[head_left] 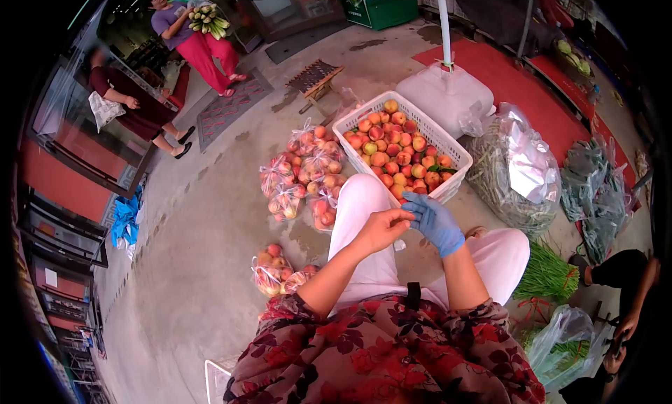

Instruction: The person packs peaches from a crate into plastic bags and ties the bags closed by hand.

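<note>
My left hand (386,229), bare, is held above my lap with its fingers curled and pressed together. Its fingertips meet the fingers of my right hand (439,224), which wears a thin blue glove (442,229) and has its fingers stretched out. Whatever may lie between the fingertips is too small to make out. Just beyond my hands, a white plastic crate (458,155) holds many peaches (393,150). Left of the crate, several clear bags of peaches (285,201) stand on the ground. Another bag of peaches (271,271) sits closer to me.
A low folding stool (315,78) stands behind the bags. Right of the crate are a white pole base (448,96), a large bag of green beans (507,180) and bundled greens (546,272). Two people (203,43) are at back left; another person's hand (616,358) is at right.
</note>
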Action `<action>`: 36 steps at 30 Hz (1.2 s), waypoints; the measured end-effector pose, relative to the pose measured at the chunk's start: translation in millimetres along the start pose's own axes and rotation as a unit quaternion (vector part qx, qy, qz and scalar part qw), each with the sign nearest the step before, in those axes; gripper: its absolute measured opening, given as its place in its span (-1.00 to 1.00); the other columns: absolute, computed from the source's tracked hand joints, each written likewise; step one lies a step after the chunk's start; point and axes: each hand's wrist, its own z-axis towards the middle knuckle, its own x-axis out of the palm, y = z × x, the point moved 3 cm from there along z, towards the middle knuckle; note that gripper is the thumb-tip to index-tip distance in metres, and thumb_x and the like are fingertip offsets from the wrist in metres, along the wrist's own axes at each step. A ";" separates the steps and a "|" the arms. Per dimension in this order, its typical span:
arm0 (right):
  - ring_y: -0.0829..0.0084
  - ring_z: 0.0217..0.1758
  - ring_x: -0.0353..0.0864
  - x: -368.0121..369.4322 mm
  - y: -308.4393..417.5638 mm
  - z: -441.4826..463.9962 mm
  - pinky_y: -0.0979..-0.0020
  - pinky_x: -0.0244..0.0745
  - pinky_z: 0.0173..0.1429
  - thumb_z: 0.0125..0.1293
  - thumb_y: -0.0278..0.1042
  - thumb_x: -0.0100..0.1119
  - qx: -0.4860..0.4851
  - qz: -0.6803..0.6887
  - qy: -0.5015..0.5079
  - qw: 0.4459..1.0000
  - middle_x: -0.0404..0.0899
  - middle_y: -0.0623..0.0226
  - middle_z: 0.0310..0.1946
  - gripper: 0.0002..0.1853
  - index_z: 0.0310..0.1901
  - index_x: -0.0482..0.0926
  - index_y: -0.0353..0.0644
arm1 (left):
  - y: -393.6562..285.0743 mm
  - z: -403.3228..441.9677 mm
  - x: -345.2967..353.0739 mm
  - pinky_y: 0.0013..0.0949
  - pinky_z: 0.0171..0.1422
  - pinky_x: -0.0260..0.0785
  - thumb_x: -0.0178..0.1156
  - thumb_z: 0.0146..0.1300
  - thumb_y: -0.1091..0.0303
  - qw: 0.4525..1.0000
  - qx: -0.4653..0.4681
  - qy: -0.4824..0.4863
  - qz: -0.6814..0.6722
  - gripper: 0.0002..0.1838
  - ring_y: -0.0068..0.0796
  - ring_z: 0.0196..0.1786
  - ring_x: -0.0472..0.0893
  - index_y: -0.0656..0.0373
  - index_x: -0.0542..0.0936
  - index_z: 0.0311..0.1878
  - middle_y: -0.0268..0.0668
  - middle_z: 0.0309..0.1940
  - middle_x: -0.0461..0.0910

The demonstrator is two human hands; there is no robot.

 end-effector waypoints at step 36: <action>0.33 -0.17 0.59 -207.5 10.5 165.4 0.29 0.34 -0.10 0.04 -0.37 0.05 0.108 -0.948 -0.005 0.298 0.62 0.25 -0.36 -0.81 -0.37 0.66 -0.08 | 232.7 166.1 48.4 -0.01 -0.18 0.20 0.10 -0.08 0.45 0.839 -0.121 0.035 0.529 -0.61 -0.31 -0.22 0.56 -0.07 0.54 -0.09 -0.30 -0.42 0.60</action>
